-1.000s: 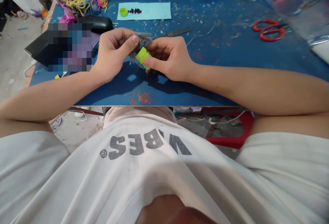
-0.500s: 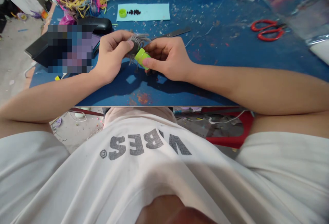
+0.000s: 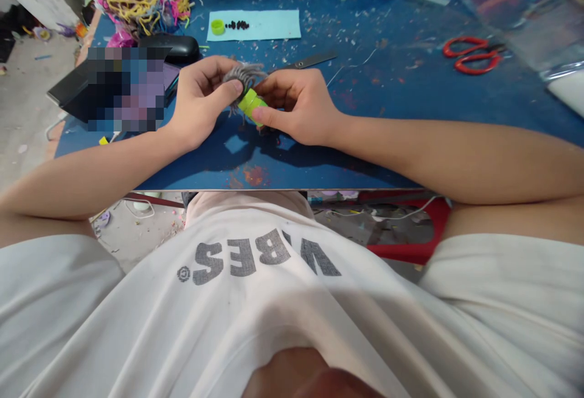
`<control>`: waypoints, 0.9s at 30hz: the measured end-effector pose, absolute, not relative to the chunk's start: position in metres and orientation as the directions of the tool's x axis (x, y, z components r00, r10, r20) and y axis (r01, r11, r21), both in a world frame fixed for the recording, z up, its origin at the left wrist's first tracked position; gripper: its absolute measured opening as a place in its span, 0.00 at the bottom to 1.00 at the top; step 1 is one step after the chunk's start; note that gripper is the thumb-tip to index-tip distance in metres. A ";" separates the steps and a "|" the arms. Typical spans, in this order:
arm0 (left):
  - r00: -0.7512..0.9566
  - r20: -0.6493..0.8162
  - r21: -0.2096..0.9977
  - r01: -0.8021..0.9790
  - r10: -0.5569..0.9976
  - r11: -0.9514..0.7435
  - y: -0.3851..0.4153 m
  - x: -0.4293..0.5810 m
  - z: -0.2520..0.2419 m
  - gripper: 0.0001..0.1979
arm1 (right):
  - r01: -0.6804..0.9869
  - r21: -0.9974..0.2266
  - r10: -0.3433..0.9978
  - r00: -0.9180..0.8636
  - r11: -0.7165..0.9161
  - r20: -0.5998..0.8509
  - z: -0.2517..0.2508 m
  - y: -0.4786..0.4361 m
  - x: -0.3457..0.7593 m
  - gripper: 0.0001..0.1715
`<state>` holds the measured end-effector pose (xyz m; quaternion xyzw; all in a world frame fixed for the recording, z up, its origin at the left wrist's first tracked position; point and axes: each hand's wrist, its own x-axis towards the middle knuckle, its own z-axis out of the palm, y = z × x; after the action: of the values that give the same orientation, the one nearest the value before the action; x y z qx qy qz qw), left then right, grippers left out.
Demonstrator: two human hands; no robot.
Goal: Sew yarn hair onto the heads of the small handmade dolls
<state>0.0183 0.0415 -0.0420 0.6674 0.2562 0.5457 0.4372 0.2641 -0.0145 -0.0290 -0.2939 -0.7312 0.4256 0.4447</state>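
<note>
Left hand (image 3: 201, 103) was closed on the grey fuzzy bundle (image 3: 244, 75), right hand (image 3: 296, 106) pinched the green tube (image 3: 250, 104) just right of it, long axis slanting toward the bundle, tip touching it, both just above the table (image 3: 410, 118) near its front edge.

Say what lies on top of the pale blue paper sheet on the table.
On the pale blue paper sheet, near its left end, lie a small lime-green plastic cap and a row of tiny dark beads. Anything beneath it is covered.
</note>
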 end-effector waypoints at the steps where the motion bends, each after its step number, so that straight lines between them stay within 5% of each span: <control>1: 0.285 0.503 0.864 -0.123 0.816 -0.489 0.040 0.018 -0.041 0.21 | 0.069 -0.875 0.809 -0.422 0.479 0.410 -0.029 -0.015 0.264 0.35; 9: 0.258 0.503 0.862 -0.210 0.825 -0.461 0.046 0.019 -0.048 0.26 | 0.125 -0.837 0.799 -0.398 0.533 0.450 -0.034 -0.014 0.265 0.33; 15: 0.341 0.520 0.844 -0.061 0.783 -0.533 0.036 0.014 -0.035 0.23 | 0.182 -0.787 0.774 -0.408 0.589 0.484 -0.038 -0.012 0.267 0.38; 27: 0.368 0.491 0.861 -0.063 0.790 -0.505 0.044 0.009 -0.041 0.20 | 0.269 -0.703 0.738 -0.415 0.658 0.532 -0.041 -0.013 0.269 0.33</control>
<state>0.0095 0.0443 -0.0410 0.7088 0.2563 0.5002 0.4263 0.2688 -0.0127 -0.0414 -0.3158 -0.7976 0.2667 0.4393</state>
